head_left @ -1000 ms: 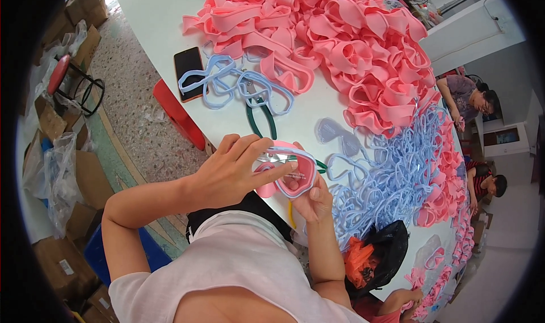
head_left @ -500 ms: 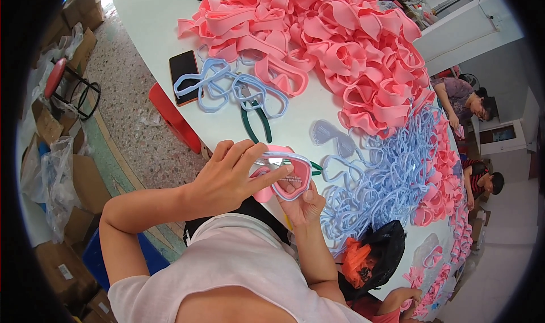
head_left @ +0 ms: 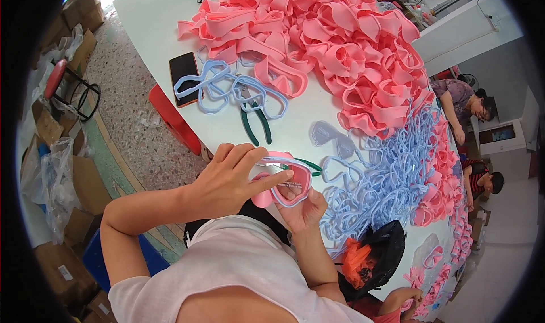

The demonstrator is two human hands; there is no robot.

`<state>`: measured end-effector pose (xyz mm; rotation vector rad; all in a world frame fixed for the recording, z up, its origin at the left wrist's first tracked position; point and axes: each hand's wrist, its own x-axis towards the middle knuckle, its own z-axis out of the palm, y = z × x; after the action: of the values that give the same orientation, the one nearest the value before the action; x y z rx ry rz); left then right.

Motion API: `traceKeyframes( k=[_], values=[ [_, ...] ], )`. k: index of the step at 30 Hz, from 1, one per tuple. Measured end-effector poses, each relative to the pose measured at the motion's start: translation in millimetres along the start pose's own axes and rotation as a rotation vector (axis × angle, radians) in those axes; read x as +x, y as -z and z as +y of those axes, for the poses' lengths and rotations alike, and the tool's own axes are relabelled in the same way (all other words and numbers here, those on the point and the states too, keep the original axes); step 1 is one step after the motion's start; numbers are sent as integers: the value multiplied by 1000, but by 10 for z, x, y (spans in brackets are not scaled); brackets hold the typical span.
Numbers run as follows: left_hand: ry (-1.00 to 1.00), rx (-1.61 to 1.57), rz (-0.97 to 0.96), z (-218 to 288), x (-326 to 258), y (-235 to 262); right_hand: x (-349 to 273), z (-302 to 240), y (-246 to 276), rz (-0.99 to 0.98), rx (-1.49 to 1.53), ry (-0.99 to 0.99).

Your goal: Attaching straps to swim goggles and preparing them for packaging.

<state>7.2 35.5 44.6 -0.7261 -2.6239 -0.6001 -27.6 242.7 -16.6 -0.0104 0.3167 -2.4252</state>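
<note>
since the earlier frame, little moved: my left hand [head_left: 227, 178] pressed fingers together onto the pink goggle [head_left: 286, 184]; my right hand [head_left: 304, 209] clamped it beneath, above the table's [head_left: 147, 22] near edge, frame fitting unfinished.

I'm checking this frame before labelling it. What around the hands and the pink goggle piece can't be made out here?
Head view only:
- The pink goggle piece: its left end is covered by the left hand, its underside by the right hand.
- Print on its lens: too small to read.
- Green pliers: the jaws lie under pale blue frames.
- Second green tool: mostly behind the goggle piece.
- Black bag: contents unclear.
</note>
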Motion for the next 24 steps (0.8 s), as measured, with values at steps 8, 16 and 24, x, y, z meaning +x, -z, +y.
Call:
traceKeyframes(
  k=[8, 16, 24],
  values=[
    [29, 63, -58, -65, -39, 3, 56, -295, -90, 254, -811, 230],
    [-8, 144, -37, -84, -31, 26, 121, -467, -244, 129, -1099, 87],
    [-21, 192, -35, -88, -26, 27, 180, -482, -251, 157, -1072, 61]
  ],
)
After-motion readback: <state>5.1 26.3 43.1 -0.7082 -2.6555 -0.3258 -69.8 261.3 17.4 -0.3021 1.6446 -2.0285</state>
